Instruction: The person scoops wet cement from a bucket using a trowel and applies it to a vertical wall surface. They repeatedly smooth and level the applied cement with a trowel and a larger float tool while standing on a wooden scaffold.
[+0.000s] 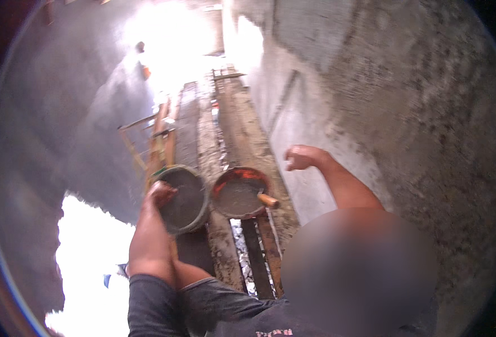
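A round bucket (pixel 187 205) holding smooth grey mortar stands on a plank platform. My left hand (pixel 162 194) is at its left rim, fingers curled and closed over the edge; the fingertips are partly hidden. Just to the right sits a reddish-orange basin (pixel 234 201), also with grey mortar in it. A tool with a wooden handle (pixel 268 200), perhaps a trowel, leans over that basin's right rim, and its blade is hidden. My right hand (pixel 303 158) hangs in the air beside the wall, fingers loosely bent and slightly apart, with nothing visible in it.
Long wooden planks (pixel 234 118) run ahead, with gaps between them. A rough plastered wall (pixel 411 112) rises on the right. Beside the left edge of the planks is a thin yellowish frame (pixel 134 147). Bright openings glare at the far end and lower left.
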### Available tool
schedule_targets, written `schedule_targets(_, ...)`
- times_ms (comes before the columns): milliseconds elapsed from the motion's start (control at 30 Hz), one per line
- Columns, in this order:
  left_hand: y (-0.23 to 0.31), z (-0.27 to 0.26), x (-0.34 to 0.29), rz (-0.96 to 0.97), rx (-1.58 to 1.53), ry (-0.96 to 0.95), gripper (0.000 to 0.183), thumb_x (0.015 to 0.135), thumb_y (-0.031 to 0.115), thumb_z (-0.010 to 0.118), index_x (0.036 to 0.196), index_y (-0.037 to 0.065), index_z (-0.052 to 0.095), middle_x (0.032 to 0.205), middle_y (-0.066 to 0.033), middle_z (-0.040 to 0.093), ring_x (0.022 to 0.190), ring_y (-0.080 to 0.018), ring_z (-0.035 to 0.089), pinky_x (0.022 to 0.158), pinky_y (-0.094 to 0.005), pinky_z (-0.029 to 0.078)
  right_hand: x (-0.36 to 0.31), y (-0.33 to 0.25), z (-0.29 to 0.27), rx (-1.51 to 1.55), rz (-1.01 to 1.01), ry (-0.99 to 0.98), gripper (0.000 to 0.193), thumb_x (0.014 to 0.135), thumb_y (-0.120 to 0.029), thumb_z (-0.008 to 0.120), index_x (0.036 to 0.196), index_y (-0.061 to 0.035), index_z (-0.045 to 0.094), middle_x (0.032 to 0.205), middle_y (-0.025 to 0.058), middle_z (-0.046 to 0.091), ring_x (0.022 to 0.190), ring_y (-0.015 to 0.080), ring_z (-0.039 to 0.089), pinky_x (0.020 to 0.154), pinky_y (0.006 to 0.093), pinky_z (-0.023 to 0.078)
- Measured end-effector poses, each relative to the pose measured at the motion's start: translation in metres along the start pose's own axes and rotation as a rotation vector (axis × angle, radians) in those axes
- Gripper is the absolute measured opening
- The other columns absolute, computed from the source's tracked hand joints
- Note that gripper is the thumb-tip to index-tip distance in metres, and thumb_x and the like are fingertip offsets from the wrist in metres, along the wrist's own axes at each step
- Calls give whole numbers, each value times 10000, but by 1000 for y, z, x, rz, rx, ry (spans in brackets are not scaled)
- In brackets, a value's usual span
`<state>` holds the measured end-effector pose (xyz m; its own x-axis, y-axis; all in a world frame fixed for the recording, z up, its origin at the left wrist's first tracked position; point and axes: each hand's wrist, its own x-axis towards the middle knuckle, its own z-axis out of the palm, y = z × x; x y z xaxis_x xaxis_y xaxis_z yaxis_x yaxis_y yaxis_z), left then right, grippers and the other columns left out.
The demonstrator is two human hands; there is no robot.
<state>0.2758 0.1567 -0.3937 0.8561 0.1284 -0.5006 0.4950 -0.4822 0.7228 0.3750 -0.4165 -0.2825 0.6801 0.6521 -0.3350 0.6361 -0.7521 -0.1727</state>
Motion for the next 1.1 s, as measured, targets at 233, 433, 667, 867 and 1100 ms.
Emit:
schedule_targets(233,44,14,-30,-43,-130,243,562,813,170,826,1293,39,566,902,-114,710,795,-210,673,669,-350,551,-11,-11,-5,72,132,0,526,828,-362,756,1211,-6,694,1156,220,715,1092,342,684,949,406,538)
schedule_targets(433,114,-60,-52,532,-44,553,963,766,167,856,1534,-46,316,1100,-183,693,914,-223,683,757,-326,575,4,-40,-22,133,128,3,518,840,-309,767,1246,-2,675,1162,213,722,1075,316,701,935,382,549)
schedule_targets(667,230,-51,-104,741,-236,637,1086,764,289,856,1537,-136,222,1502,-312,452,1285,-343,580,1084,-361,450,-9,-27,-20,231,230,-19,563,843,-313,784,1281,15,649,1150,229,721,1057,311,706,920,389,551)
schedule_targets(867,248,-48,-132,654,-187,567,1073,774,391,847,1537,-97,272,1451,-335,492,1345,-362,532,1134,-401,413,-12,-20,-13,193,217,-2,577,843,-316,789,1274,38,643,1107,236,730,1006,303,721,876,371,562)
schedule_targets(1100,221,-50,-106,609,273,507,730,833,440,810,1356,-24,597,1180,-212,717,1093,-272,690,941,-354,522,0,-28,-11,152,156,-28,550,856,-321,776,1266,24,652,1112,237,729,1003,314,723,881,374,560)
